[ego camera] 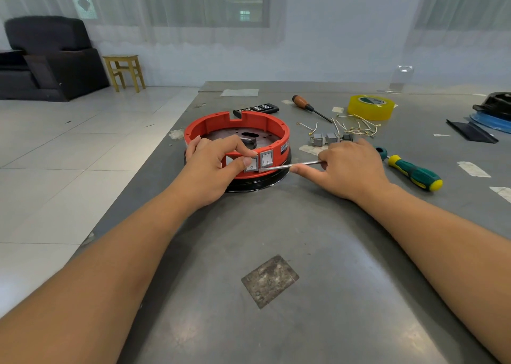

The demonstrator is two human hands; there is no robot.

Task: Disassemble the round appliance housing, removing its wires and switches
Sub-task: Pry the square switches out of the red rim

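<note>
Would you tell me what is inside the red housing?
Inside the red housing a perforated metal plate with a dark central part shows. The left hand and the near wall hide the rest.

We seem to be in a makeshift repair workshop set up in a plain room: a worn steel workbench carries screwdrivers, a bit set, a yellow tape roll and loose switches, while a dark sofa, wooden stool and tiled floor lie beyond.
</note>
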